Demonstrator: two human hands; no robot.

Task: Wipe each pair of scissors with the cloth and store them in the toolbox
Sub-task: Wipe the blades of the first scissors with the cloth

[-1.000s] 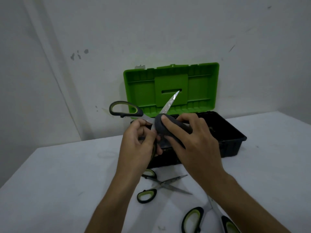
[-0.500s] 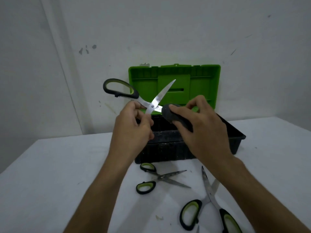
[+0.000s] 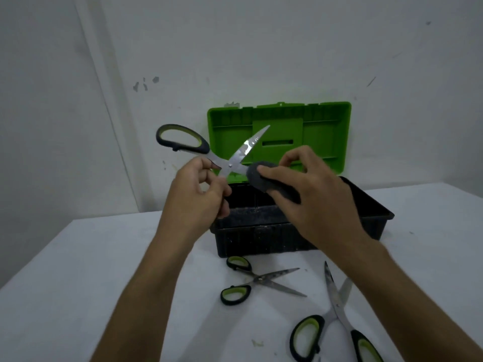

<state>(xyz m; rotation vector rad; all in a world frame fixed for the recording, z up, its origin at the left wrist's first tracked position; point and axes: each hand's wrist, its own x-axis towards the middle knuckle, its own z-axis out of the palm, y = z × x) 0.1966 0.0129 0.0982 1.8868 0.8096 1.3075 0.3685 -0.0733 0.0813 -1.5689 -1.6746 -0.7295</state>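
Head view, read from the left of the open green-lidded toolbox: the left hand pinches the opened scissors near their pivot, raised in front of the toolbox lid, one black-and-green loop sticking out to the lid's left and one spotted blade pointing up across it. Just right of that pivot, the right hand closes its fingers around a folded dark cloth, which wraps the lower blade. Compared with a second ago, the scissors have risen from the toolbox's front rim to lid height and the cloth has slid off the pivot onto the second blade, so the wiping of this pair seems to be well along, though stains still show on the upper blade. On the white table in front of the toolbox lie a small pair of scissors and, further right, a larger pair, both still waiting; I judge the task to be in its early part.
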